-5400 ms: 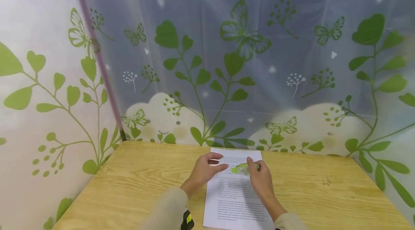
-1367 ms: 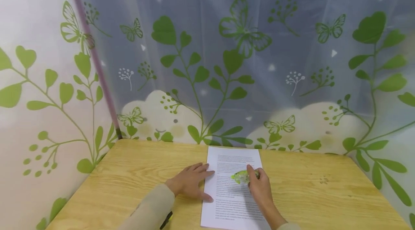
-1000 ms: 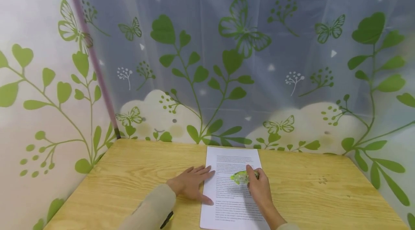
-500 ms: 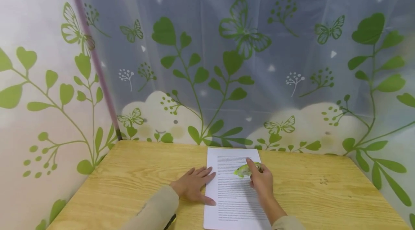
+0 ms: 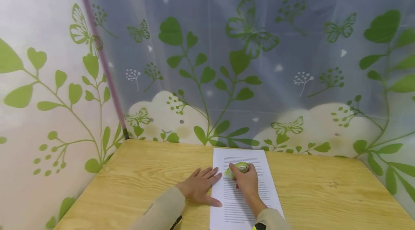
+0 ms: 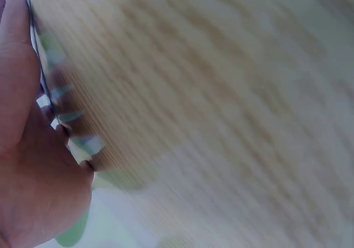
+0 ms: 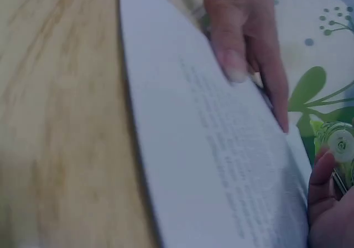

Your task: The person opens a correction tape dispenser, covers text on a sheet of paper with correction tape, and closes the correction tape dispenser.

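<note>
A sheet of printed paper (image 5: 218, 219) lies lengthwise on the wooden table. My left hand (image 5: 198, 186) rests flat across its left edge, fingers spread and thumb apart, with the fingertips on the paper's margin. In the left wrist view the palm of this left hand (image 6: 41, 170) shows at the left side. My right hand (image 5: 248, 184) grips a green, see-through correction tape dispenser (image 5: 241, 166) over the upper text lines, its tip near their left end. The right wrist view shows the round white reel of the correction tape (image 7: 342, 144) beside the curled fingers.
The wood-grain table (image 5: 146, 172) extends to both sides of the paper. At its far edge hangs a blue-grey curtain (image 5: 207, 89) printed with leaves and butterflies, and a pale printed curtain (image 5: 19, 158) is on the left.
My left hand, raised over the paper 5.4 s ago, now lies flat on its left edge. In the last half second my right hand has moved left across the text with the correction tape.
</note>
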A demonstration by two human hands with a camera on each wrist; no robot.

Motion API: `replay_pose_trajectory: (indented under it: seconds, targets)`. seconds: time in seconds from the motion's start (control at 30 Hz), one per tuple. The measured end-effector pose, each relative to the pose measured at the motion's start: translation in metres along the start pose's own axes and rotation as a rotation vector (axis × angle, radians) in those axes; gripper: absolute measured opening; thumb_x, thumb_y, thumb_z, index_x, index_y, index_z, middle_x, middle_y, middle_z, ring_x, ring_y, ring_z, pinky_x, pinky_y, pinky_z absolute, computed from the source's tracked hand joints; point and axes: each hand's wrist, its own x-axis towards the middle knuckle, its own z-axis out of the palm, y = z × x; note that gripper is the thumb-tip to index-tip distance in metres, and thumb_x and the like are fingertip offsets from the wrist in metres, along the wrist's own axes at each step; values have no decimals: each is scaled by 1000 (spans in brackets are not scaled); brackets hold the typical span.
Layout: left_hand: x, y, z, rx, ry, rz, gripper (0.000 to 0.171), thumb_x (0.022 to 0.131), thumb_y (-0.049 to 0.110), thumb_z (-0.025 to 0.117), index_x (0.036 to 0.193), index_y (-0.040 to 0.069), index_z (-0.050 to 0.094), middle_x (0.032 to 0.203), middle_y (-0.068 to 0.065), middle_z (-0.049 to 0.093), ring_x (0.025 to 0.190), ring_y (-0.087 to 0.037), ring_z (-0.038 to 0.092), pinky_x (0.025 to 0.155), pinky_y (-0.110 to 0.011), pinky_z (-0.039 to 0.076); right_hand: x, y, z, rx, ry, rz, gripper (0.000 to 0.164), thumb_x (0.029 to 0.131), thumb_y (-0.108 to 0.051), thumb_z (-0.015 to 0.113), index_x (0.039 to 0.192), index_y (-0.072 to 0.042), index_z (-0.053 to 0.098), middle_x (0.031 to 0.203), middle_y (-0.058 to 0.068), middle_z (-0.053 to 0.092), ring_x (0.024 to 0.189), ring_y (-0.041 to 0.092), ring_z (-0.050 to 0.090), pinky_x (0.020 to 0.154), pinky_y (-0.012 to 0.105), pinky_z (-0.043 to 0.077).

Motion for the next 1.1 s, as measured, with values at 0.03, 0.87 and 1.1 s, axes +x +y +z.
replay_pose_trajectory:
  seconds: [0.03, 0.87, 1.1]
  targets:
    - [0, 0, -1, -4, -2, 1, 95, 82, 72, 51, 153, 17, 22, 158, -6, 14, 144, -28, 12, 112, -54, 11, 1, 2, 2, -34, 9, -12, 61, 81, -45, 73, 115, -2, 46, 66, 9, 63, 41, 13, 49, 41, 27, 44]
    - [11, 5, -12, 187, 7, -38, 98, 76, 81, 45, 152, 21, 27, 157, -4, 20, 143, -25, 16, 111, -53, 19, 2, 10, 7, -88, -27, -106, 46, 84, -30, 74, 104, -5, 42, 88, 14, 60, 50, 16, 60, 47, 30, 53]
    - [15, 5, -9, 165, 19, -43, 96, 77, 82, 42, 152, 21, 29, 156, -5, 23, 142, -25, 21, 109, -54, 22, 0, 9, 7, -104, -40, -134, 48, 84, -31, 74, 105, -3, 41, 88, 14, 60, 52, 15, 60, 48, 28, 53]
